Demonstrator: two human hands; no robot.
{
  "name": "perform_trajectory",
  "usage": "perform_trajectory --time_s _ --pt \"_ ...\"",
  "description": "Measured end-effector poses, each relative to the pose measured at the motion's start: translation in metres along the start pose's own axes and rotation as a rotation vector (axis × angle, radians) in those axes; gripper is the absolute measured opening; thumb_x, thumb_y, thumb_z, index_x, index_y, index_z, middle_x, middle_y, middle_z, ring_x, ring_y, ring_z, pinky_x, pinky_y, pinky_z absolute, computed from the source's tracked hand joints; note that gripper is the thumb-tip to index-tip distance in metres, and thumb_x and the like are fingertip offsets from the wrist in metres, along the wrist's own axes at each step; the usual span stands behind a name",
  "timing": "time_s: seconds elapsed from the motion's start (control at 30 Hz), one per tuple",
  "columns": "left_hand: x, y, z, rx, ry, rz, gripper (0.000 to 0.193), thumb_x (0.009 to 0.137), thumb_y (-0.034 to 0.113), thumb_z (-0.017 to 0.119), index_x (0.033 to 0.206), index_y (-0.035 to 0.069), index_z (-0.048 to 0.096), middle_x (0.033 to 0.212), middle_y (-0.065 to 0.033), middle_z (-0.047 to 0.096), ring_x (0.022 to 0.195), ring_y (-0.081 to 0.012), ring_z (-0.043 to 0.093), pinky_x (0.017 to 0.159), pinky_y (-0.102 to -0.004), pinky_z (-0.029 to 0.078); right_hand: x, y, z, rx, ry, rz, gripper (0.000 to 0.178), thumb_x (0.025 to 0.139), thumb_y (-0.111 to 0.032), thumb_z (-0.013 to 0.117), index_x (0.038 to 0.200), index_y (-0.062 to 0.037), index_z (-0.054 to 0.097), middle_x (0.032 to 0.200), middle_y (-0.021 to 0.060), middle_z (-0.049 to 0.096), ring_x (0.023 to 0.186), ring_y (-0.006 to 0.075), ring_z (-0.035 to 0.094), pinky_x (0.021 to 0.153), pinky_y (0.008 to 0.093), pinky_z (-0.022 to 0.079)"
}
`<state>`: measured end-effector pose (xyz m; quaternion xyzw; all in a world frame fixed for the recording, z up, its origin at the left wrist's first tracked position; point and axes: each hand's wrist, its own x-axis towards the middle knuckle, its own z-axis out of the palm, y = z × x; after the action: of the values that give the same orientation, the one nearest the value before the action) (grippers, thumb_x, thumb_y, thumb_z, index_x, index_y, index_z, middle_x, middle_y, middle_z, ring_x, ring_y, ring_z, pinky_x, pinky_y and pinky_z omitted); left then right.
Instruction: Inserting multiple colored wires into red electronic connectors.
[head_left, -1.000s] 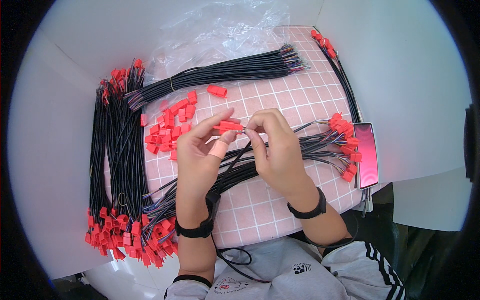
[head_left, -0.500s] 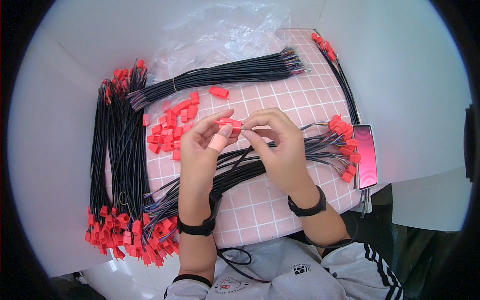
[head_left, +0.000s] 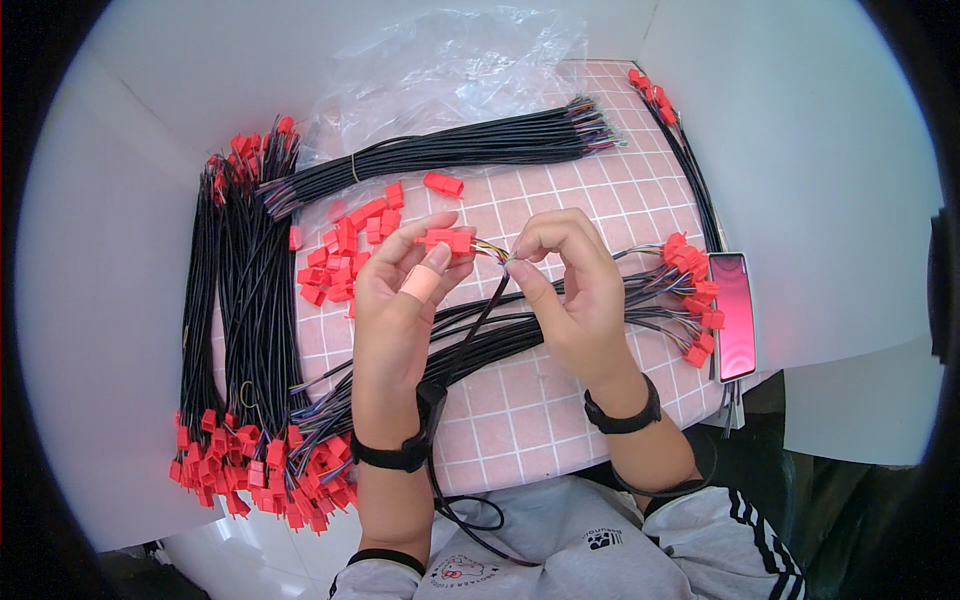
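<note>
Between the thumb and fingers of my left hand (head_left: 400,290) is a red plastic connector housing (head_left: 446,241). A bandage (head_left: 420,283) wraps that thumb. Several thin coloured wires (head_left: 489,249) run from the housing's right end toward my right hand (head_left: 570,290), whose thumb and forefinger pinch at them. From there the black sheathed cable (head_left: 480,325) drops down to the left. Beneath my hands lies a bundle of black cables (head_left: 510,343), many with red connectors (head_left: 684,258) on their right ends.
Loose red housings (head_left: 340,262) lie left of my hands. Black cable bundles with red connectors (head_left: 250,310) line the left side. Another bundle (head_left: 450,148) rests near a clear plastic bag (head_left: 450,60). A phone (head_left: 733,315) lies right; pale walls (head_left: 830,200) enclose the table (head_left: 500,430).
My right hand has moved right, away from the housing, and the coloured wires between them now show. My left hand has shifted slightly left with the housing still in it.
</note>
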<state>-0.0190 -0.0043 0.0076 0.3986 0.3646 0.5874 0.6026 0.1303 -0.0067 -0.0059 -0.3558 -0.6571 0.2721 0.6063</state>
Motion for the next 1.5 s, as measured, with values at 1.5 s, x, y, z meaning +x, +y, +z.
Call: perform_trajectory --time_s 1.5 --pt "-0.007 0.002 -0.001 -0.057 -0.322 0.078 0.041 0.079 0.008 0.053 0.116 -0.006 0.045 0.111 -0.0169 0.051 0.098 -0.0193 0.052 0.086 -0.0319 0.041 0.004 0.009 -0.028 1.133 -0.514 0.778 0.017 0.081 -0.007 0.057 0.095 0.0028 0.054 0.081 0.0087 0.06 0.073 0.0164 0.059 0.068 0.0268 0.049"
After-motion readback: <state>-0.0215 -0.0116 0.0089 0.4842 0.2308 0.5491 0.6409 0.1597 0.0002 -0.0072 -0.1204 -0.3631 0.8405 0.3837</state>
